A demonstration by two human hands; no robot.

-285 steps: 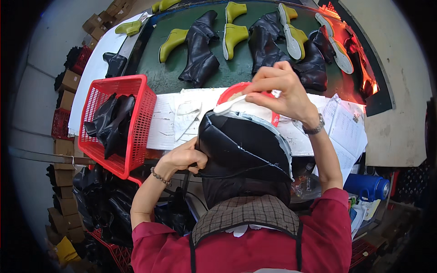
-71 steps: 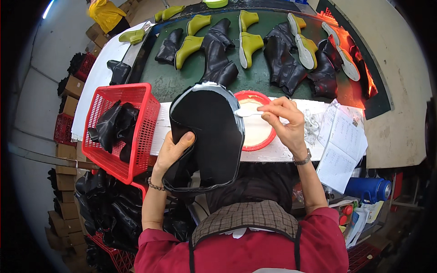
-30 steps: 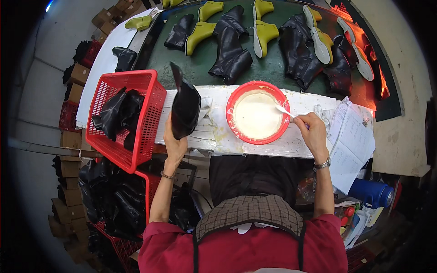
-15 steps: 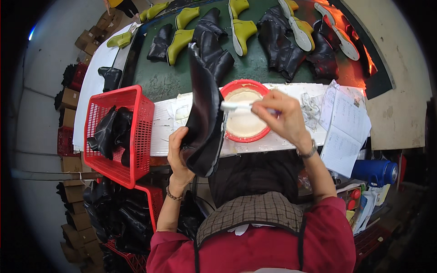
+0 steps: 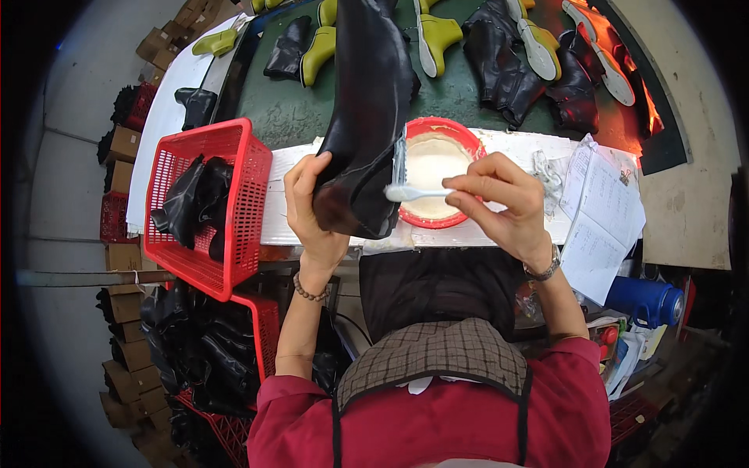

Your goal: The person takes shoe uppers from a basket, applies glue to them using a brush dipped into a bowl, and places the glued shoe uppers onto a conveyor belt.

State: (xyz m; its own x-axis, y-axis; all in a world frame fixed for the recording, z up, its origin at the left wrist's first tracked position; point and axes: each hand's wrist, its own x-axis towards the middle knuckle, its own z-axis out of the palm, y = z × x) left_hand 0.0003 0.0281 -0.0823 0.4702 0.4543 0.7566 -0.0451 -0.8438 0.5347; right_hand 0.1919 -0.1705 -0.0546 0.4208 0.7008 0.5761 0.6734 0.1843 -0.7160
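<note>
My left hand (image 5: 314, 204) grips a black leather boot upper (image 5: 360, 132) near its lower end, fingers behind it and thumb on its side. A whitish coating lines the boot's right-hand edge. Between the thumb and fingers of my right hand (image 5: 509, 204) is a small white toothbrush-like brush (image 5: 425, 192). Its bristle end lies at the boot's coated edge; whether it touches is hard to tell. Just beyond the brush stands a red bowl (image 5: 473, 140) holding a cream-coloured, paste-like liquid (image 5: 433, 160).
At left, a red basket (image 5: 242, 204) holds black boots, with another filled basket (image 5: 268, 331) below. Black boots and green boot forms (image 5: 441, 39) cover the dark green surface ahead. An open notebook (image 5: 597, 207) and a blue flask (image 5: 644, 301) are at right.
The boot has been turned and raised, showing more of its side. The brush has moved along the edge toward the boot's lower end. The whole view has shifted slightly.
</note>
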